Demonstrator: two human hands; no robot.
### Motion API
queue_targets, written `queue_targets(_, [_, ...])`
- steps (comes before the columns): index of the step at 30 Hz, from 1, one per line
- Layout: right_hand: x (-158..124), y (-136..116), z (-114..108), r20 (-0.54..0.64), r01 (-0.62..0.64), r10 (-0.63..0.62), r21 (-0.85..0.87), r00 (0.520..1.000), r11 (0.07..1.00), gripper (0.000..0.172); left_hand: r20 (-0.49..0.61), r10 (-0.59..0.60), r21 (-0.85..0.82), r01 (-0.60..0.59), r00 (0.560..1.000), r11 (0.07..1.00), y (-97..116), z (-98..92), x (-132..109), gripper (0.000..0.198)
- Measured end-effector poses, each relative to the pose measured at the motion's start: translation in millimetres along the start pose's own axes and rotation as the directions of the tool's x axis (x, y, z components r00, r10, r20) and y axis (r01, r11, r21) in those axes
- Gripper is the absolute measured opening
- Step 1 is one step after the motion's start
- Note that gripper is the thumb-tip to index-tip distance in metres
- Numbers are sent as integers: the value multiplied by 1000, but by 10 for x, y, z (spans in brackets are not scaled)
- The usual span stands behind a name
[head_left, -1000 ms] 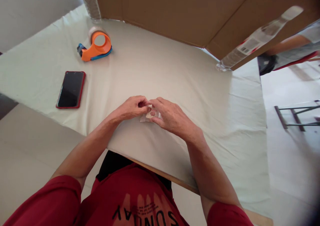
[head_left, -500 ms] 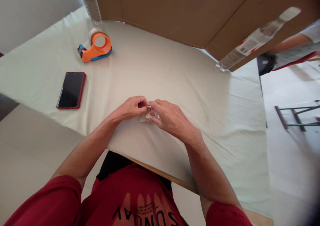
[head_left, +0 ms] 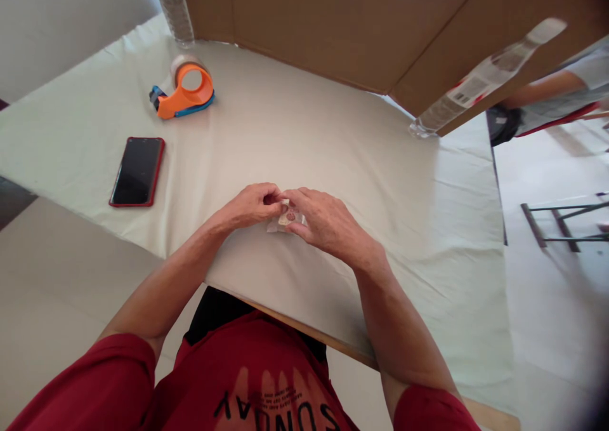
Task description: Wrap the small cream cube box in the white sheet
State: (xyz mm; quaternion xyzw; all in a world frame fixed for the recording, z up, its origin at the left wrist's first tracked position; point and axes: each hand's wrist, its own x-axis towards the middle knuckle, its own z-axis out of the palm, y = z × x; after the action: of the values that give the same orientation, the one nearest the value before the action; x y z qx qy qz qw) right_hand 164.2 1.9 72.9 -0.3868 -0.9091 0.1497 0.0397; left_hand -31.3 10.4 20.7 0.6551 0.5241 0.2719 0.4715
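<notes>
A small clear plastic packet [head_left: 287,219] with a reddish-brown print or content lies between my hands, close to the front edge of the table. My left hand [head_left: 254,205] pinches its upper left part between thumb and fingers. My right hand [head_left: 323,220] grips its right side, thumb below and fingers above. The two hands' fingertips meet over the packet and hide part of it. What is inside is too small to make out.
On the cloth-covered table [head_left: 304,145] lie a red-edged phone [head_left: 137,171] and an orange tape dispenser [head_left: 185,93]. Behind stands a cardboard panel [head_left: 323,25], with a plastic bottle [head_left: 178,15] at its left and another bottle [head_left: 476,88] at its right. Another person's arm [head_left: 547,91] shows at far right.
My right fingers have shifted very slightly on the packet, and a little more of its print shows. Both hands stay in the same place.
</notes>
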Motion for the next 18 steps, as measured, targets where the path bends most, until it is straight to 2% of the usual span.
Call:
queue_targets(9, [-59, 104, -83, -92, 35, -32, 35, 995, 999, 43, 10, -2, -1, 2, 1000, 1000, 17, -6, -16, 14])
queue_targets(18, [6, 63, 36, -3, 32, -32, -24, 999, 999, 35, 4, 1, 10, -1, 1000, 1000, 22, -1, -14, 15])
